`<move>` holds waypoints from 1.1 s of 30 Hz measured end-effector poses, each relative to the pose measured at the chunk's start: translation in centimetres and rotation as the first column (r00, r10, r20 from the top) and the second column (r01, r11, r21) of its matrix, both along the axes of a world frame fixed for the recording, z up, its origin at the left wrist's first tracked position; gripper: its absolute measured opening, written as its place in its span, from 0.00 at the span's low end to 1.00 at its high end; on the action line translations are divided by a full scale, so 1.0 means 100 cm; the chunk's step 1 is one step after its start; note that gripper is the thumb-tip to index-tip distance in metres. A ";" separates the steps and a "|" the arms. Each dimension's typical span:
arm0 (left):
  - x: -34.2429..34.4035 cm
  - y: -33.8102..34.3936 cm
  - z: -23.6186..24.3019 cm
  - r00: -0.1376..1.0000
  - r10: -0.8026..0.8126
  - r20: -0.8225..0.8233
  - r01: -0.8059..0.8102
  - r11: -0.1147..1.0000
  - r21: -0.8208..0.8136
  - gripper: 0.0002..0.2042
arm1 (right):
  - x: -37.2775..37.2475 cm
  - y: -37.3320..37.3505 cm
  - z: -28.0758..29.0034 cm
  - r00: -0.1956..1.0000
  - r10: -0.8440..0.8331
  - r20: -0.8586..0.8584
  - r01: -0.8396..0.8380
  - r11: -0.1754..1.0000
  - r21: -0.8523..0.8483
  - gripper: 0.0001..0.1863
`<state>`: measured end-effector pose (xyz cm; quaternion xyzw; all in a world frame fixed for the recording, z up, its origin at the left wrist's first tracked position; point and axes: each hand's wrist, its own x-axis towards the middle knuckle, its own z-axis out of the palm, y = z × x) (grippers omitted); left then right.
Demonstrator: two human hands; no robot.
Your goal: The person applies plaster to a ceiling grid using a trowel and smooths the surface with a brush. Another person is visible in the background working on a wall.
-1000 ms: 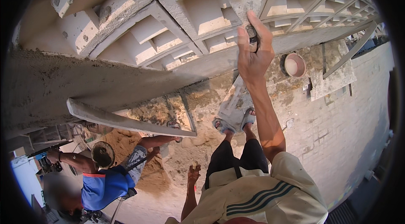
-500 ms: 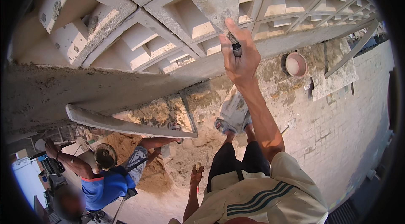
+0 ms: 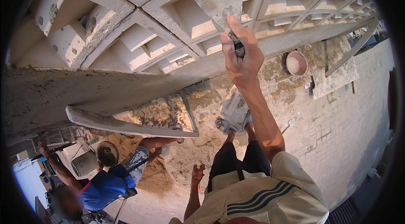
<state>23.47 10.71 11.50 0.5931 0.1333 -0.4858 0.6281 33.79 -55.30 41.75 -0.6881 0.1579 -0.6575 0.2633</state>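
My right hand (image 3: 244,57) grips the dark handle of a putty knife (image 3: 219,0), thumb and index finger extended along it. Its wide, mortar-stained blade lies over an opening of the pale lattice block wall (image 3: 139,40); whether it touches the blocks I cannot tell. Down beside my dark shorts, my left hand (image 3: 197,174) is closed. A small yellowish bit sticks out above its fingers and something red shows below, but the thing itself I cannot make out.
A co-worker in a blue shirt (image 3: 103,188) is at lower left, beside a round dark bucket (image 3: 107,154) and a sand heap (image 3: 156,175). A board (image 3: 122,126) juts out below the wall. A pinkish bucket (image 3: 296,63) stands along the wall's foot at right.
My right hand and the putty knife have shifted slightly, the blade a little higher. My left hand stays put. The co-worker's arm has reached farther out.
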 end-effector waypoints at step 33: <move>0.001 -0.001 -0.013 0.885 -0.426 0.186 0.309 0.838 0.449 0.14 | 0.005 0.005 0.004 0.998 -0.034 -0.045 0.034 0.999 -0.021 0.24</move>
